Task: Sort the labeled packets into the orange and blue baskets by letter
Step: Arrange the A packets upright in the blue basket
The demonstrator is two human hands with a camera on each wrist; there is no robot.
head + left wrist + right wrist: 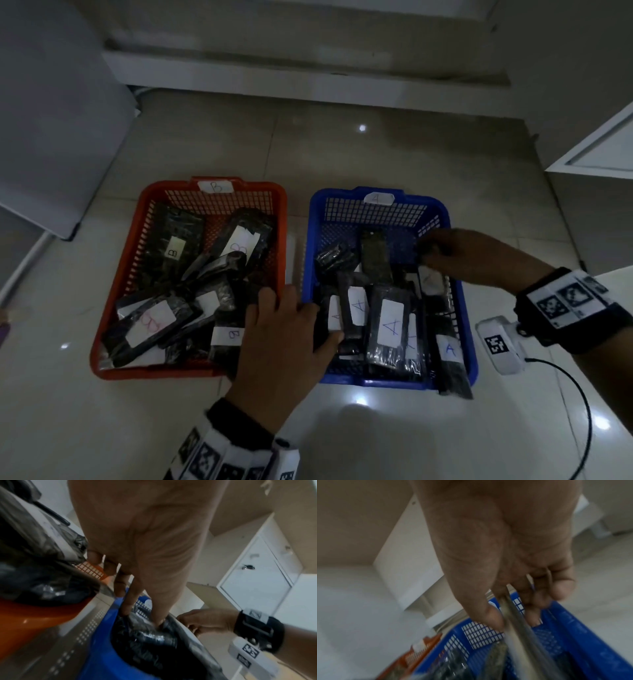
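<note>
The right hand (479, 255) pinches a dark packet (518, 626) between thumb and fingers over the blue basket (467, 329); the left hand (284, 339) lies spread, fingers straight, thumb touching packets there; other packets fill the orange basket (109, 318) beside it.

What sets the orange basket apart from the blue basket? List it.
The orange basket carries a B tag on its far rim and holds packets marked B; the blue basket carries an A tag and holds packets marked A. The right hand grips a packet over the blue basket; no hand reaches into the orange one. Both are rectangular mesh baskets, side by side on the floor.
</note>
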